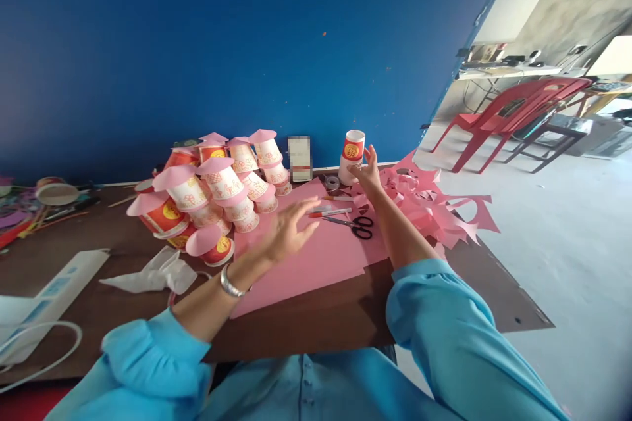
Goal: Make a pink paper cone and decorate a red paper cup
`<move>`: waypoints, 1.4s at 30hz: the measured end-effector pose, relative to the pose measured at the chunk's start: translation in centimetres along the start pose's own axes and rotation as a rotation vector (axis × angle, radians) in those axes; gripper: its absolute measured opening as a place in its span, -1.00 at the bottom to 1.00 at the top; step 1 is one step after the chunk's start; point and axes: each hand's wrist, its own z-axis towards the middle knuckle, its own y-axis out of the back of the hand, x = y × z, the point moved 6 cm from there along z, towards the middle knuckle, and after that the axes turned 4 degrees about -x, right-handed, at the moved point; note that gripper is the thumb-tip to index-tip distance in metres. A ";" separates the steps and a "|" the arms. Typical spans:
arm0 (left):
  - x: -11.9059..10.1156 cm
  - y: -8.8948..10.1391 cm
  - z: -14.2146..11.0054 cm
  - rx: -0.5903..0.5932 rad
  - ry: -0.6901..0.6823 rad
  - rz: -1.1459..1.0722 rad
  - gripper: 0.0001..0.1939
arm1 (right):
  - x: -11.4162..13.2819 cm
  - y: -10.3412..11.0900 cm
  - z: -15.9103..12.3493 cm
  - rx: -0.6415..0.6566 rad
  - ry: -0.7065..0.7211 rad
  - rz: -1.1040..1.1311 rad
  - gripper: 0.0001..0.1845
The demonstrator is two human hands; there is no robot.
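Note:
My left hand, with a silver bracelet at its wrist, hovers with fingers apart over a large pink paper sheet. Farther back, my right hand is beside a stacked red and white paper cup. Its thumb overlaps the lower part of the stack and its fingers are spread to the right, not wrapped round. Black-handled scissors and red-tipped markers lie on the sheet between my hands. A roll of tape sits left of the cup stack.
Several paper cups with pink cone tops are stacked at left. Cut pink paper scraps spread over the right side. A white plastic bag, a white cable and craft bits are farther left. A blue wall rises behind.

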 end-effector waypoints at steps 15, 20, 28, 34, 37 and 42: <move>9.8 -14.9 20.0 -0.089 0.646 -0.710 -0.22 | -0.6 0.0 -1.1 -0.014 -0.215 0.373 0.25; 10.8 -15.4 19.7 -0.076 0.607 -0.702 -0.42 | -0.1 -0.3 -1.1 -0.003 -0.228 0.416 0.21; 11.0 -15.4 19.5 -0.076 0.600 -0.699 -0.44 | 0.8 -0.1 -1.5 0.023 -0.235 0.455 0.18; 10.4 -15.5 19.5 -0.083 0.591 -0.685 -0.47 | 0.1 -0.5 -1.1 -0.011 -0.250 0.454 0.08; 10.1 -15.5 19.4 -0.132 0.579 -0.684 -0.49 | -0.2 -0.4 -1.0 -0.006 -0.261 0.450 0.02; 9.8 -14.6 20.3 -0.244 0.539 -0.691 -0.46 | -0.5 -0.1 -1.0 0.028 -0.267 0.428 -0.11</move>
